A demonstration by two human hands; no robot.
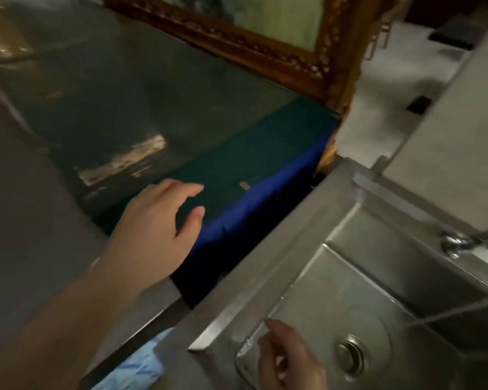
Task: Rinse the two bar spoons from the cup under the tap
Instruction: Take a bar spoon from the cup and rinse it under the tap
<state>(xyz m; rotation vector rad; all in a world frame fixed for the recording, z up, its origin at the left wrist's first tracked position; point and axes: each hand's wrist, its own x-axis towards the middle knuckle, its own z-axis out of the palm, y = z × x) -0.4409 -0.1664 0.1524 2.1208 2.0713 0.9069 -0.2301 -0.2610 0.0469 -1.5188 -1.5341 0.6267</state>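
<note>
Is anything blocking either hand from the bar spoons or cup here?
That cannot be judged: no cup or spoons show in this view. The left hand hangs open over blue cloth; the right hand is empty above the sink; the tap is unobstructed.

no readable text, labels or numbers

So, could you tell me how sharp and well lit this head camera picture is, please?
Head view: dim and warm overall; motion blur smears the counter, the picture frame and the left hand; pale glare streaks sit on the counter; the sink reflects soft light; straight edges bow from the wide lens; the right hand is cut by the bottom edge.
</note>
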